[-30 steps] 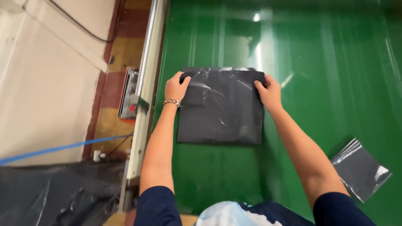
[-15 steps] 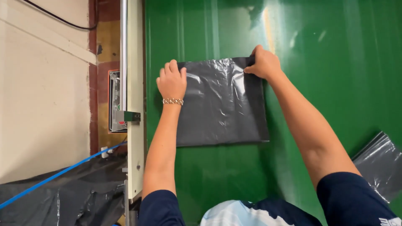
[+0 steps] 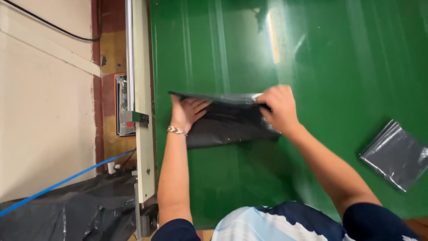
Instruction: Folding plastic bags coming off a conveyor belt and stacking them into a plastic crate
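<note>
A dark grey plastic bag (image 3: 227, 127) lies on the green table (image 3: 312, 58), its far edge lifted and folded toward me. My left hand (image 3: 187, 111) is under the raised flap at its left end, palm on the bag, with a metal bracelet on the wrist. My right hand (image 3: 277, 107) pinches the raised edge at its right end and is slightly blurred.
A small pile of folded grey plastic bags (image 3: 397, 154) lies on the table at the right. A cream metal rail (image 3: 141, 102) borders the table's left edge. Beyond it are a blue cord (image 3: 58, 183), black plastic sheeting (image 3: 67, 214) and a pale floor.
Both hands have lifted the bag's far edge and drawn it toward me, so the flat bag now shows as a shorter folded shape.
</note>
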